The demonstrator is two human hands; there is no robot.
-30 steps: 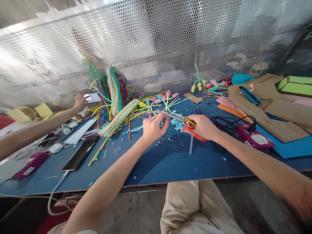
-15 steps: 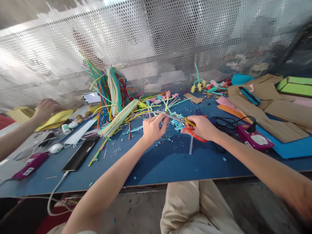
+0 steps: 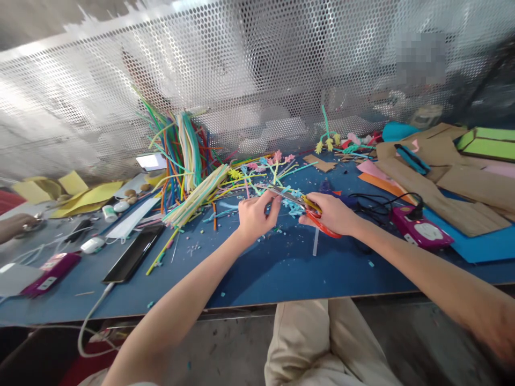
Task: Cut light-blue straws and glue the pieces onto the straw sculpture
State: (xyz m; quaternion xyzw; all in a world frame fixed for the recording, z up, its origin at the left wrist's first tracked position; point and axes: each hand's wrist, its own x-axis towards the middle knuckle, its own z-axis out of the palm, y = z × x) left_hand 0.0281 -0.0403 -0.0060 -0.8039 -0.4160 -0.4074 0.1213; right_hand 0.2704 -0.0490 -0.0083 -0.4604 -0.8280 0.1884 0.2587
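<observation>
My right hand [image 3: 332,213] grips a pair of scissors [image 3: 322,222] with red and yellow handles. Their metal blades point left and reach the fingertips of my left hand [image 3: 257,217]. That hand is closed in a pinch near the blade tips; what sits between its fingers is too small to make out. Light-blue fuzzy pipe cleaner pieces [image 3: 293,206] lie just behind the blades. Beyond my fingers are pink pipe cleaner blossoms [image 3: 277,156] on a pale stem. A bundle of pale pipe cleaners [image 3: 197,195] lies to the left of my left hand.
Coloured pipe cleaners [image 3: 189,145] stand against the perforated metal screen [image 3: 281,64]. A black phone [image 3: 134,253] and a purple power strip [image 3: 52,272] lie left. Cardboard pieces [image 3: 442,187] and another purple power strip [image 3: 420,228] are right. A co-worker's hand [image 3: 18,226] is at the far left.
The co-worker's hand has moved left and nearer, away from the yellow sheets. My left hand has shifted slightly right; my right hand keeps its hold on the scissors.
</observation>
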